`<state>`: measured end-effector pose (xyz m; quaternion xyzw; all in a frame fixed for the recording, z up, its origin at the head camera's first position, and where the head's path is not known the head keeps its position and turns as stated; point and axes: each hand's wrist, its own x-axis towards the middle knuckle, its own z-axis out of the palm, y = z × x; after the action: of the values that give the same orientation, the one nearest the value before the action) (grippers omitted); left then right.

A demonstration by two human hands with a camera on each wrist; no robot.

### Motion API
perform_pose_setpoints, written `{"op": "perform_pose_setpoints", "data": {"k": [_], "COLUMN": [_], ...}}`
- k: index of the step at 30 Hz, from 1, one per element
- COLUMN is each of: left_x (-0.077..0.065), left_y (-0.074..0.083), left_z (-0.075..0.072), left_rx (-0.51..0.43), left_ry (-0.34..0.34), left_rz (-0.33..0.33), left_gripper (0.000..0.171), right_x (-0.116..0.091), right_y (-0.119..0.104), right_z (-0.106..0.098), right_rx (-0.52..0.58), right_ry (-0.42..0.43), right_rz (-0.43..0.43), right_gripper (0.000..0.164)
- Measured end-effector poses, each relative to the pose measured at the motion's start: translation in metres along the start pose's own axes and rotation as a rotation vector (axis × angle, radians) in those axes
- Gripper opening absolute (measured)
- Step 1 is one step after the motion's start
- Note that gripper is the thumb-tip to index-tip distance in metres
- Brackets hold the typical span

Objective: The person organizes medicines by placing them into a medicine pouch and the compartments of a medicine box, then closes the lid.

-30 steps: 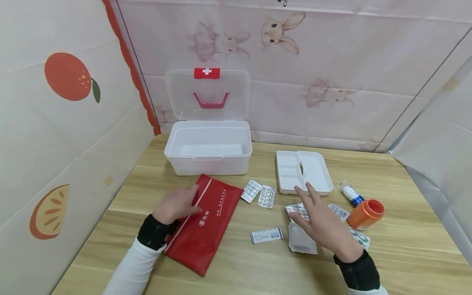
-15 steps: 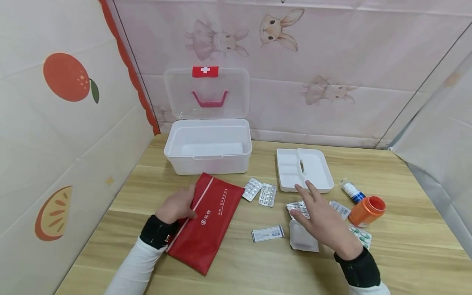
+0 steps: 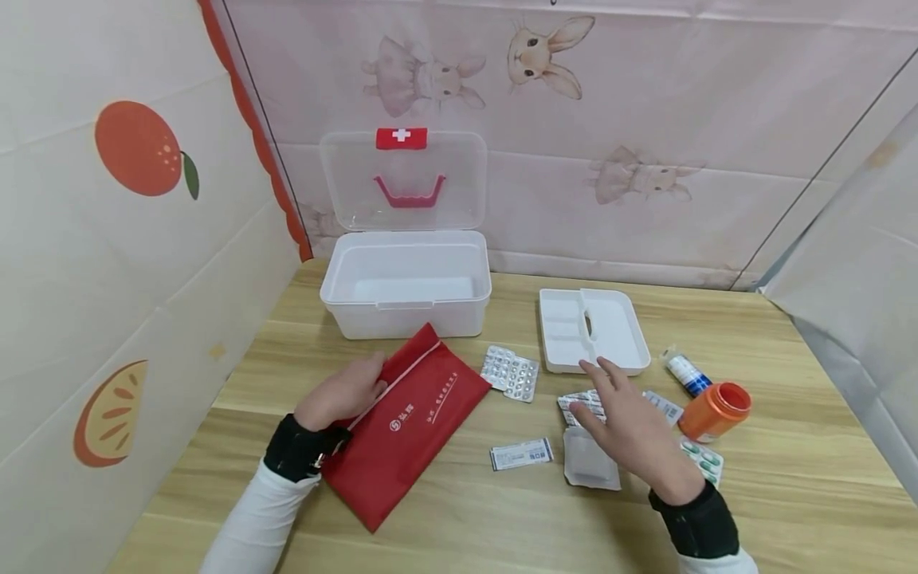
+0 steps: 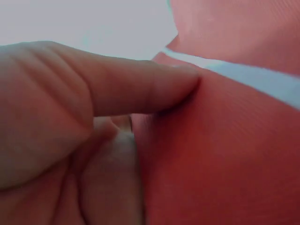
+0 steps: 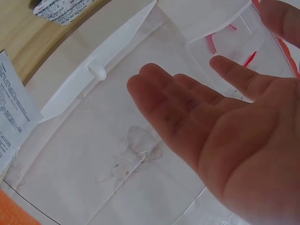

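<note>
My left hand (image 3: 346, 392) grips the left edge of a red pouch (image 3: 412, 430) with a white stripe and white lettering. In the left wrist view its thumb (image 4: 150, 86) presses on the pouch's face; the fingertips behind are hidden. The pouch lies slanted, its right corner beside two silver blister packs (image 3: 520, 379). My right hand (image 3: 638, 430) hovers with fingers spread, holding nothing, over more blister packs (image 3: 579, 408) and a pale flat packet (image 3: 590, 460). Its palm and fingers show in the right wrist view.
A clear-lidded white first-aid box (image 3: 409, 319) stands open behind the pouch. Right of it lies a white divided tray (image 3: 617, 343). An orange bottle (image 3: 710, 414), a blue-and-white tube (image 3: 686, 375), a green-capsule blister (image 3: 703, 460) and a small white packet (image 3: 521, 454) lie nearby.
The red pouch has turned clockwise under my left hand, its far corner swinging right. The left one of the two silver blister packs has shifted slightly right. My right hand has barely moved.
</note>
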<state>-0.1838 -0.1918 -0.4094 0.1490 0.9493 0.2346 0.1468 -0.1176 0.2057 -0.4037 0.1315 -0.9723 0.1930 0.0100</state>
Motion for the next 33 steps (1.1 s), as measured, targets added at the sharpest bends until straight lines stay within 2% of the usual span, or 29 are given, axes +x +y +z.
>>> {"op": "perform_pose_setpoints", "data": {"k": [2, 6, 9, 12, 15, 18, 22, 24, 26, 28, 30, 33], "left_x": [-0.002, -0.01, -0.015, -0.017, -0.016, -0.014, -0.012, -0.01, -0.008, -0.007, -0.005, -0.004], "left_y": [0.003, 0.012, 0.021, 0.031, 0.039, 0.045, 0.051, 0.052, 0.053, 0.053, 0.051, 0.049], "left_z": [-0.002, -0.007, -0.01, -0.01, -0.008, -0.005, 0.001, 0.004, 0.007, 0.009, 0.011, 0.012], "left_rx": [-0.02, -0.071, -0.043, 0.058, 0.17, 0.212, 0.217, 0.22, 0.226, 0.226, 0.23, 0.23], "left_ry": [-0.001, 0.026, 0.082, 0.188, 0.332, 0.463, 0.566, 0.59, 0.606, 0.61, 0.608, 0.6], "left_rz": [0.006, 0.062, 0.132, 0.214, 0.336, 0.495, 0.73, 0.806, 0.847, 0.857, 0.852, 0.837], "left_gripper": [0.028, 0.032, 0.028, 0.024, 0.022, 0.026, 0.035, 0.036, 0.036, 0.035, 0.034, 0.033], "right_x": [0.0, -0.001, -0.001, -0.001, -0.001, -0.001, -0.003, -0.002, -0.002, -0.002, -0.002, -0.001], "right_y": [0.0, -0.002, -0.006, -0.015, -0.027, -0.039, -0.053, -0.059, -0.063, -0.067, -0.071, -0.077], "right_z": [0.001, 0.003, 0.005, 0.01, 0.018, 0.025, 0.034, 0.039, 0.044, 0.049, 0.051, 0.052], "right_rx": [0.008, 0.043, 0.087, 0.164, 0.265, 0.375, 0.475, 0.503, 0.504, 0.505, 0.478, 0.439], "right_ry": [0.0, -0.001, -0.002, -0.003, -0.015, -0.019, 0.001, -0.007, -0.035, -0.086, -0.139, -0.221], "right_rz": [-0.007, -0.029, -0.067, -0.141, -0.219, -0.259, -0.332, -0.404, -0.478, -0.517, -0.522, -0.482], "right_gripper": [0.066, 0.064, 0.063, 0.065, 0.072, 0.078, 0.078, 0.074, 0.07, 0.067, 0.066, 0.068]}}
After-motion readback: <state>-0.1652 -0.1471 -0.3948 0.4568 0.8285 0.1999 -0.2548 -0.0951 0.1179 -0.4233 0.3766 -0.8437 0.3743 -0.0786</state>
